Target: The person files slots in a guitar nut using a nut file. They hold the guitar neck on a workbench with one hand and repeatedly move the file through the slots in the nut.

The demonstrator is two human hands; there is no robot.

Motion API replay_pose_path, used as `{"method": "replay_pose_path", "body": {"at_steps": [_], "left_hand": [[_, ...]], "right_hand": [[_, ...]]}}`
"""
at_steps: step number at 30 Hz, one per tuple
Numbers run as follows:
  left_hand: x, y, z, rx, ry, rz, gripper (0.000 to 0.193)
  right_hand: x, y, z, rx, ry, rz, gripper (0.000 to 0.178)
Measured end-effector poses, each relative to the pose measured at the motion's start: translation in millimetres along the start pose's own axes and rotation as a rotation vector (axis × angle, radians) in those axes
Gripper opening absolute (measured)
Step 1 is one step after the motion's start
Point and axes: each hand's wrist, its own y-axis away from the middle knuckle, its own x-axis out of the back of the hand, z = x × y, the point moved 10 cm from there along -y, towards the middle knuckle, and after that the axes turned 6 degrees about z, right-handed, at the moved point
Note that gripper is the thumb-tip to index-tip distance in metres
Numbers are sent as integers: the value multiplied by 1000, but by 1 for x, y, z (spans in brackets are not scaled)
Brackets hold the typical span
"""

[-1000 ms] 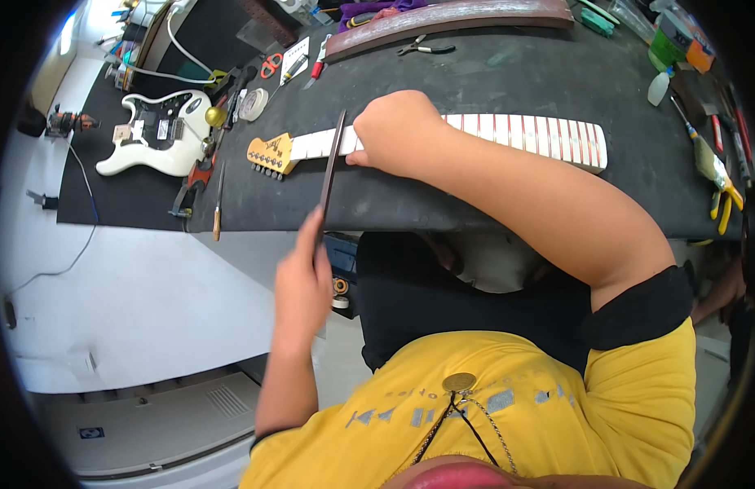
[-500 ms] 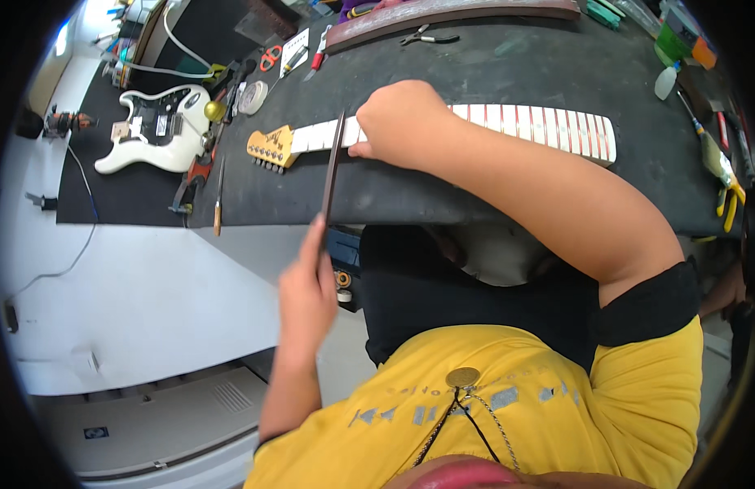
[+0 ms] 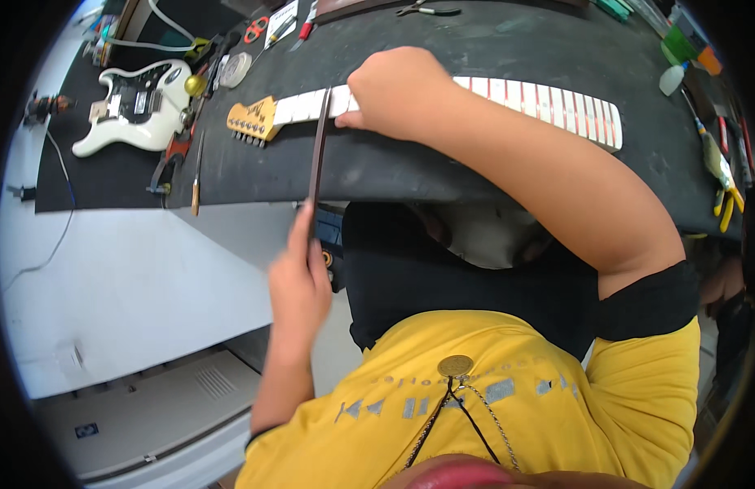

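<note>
A guitar neck (image 3: 549, 104) lies across the dark bench, its light wood headstock (image 3: 253, 121) with tuners pointing left. White strips cover its fingerboard between the frets. My right hand (image 3: 403, 91) is closed over the middle of the neck, hiding that part of it. In my left hand (image 3: 299, 281), fingers wrapped round its near end, is a long narrow dark file (image 3: 317, 155). Its far end rests across the fingerboard, between the headstock and my right hand. The index finger stretches along the file.
Left on the bench lies a white guitar body (image 3: 141, 110), beside a roll of tape (image 3: 235, 70) and a wood-handled tool (image 3: 197, 175). Red-handled scissors (image 3: 256, 30) and pliers (image 3: 427, 10) are at the back. Yellow-handled pliers (image 3: 726, 204) and a small bottle (image 3: 672, 79) sit at right.
The whole view has shifted, so the bench appears higher and further left. The file has slid slightly toward me across the neck. My right hand keeps its place on the neck.
</note>
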Motion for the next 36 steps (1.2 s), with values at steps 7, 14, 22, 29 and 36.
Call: {"method": "replay_pose_path", "body": {"at_steps": [7,14,22,29,36], "left_hand": [[-5,-98,29,30,-39,-92,48],[0,-18,8,-127,-13,15,58],[-2,-97,25,-38,-12,-62,52],[-1,-3,-3,-23,52,-27,61],[-7,-72,10,-8,87,-59,55]], "right_hand": [[-1,0,0,7,0,-3,63],[1,6,9,-60,14,-35,61],[1,-2,-3,4,-10,-1,62],[-1,3,4,-21,10,-15,63],[0,0,-3,4,-11,-2,63]]}}
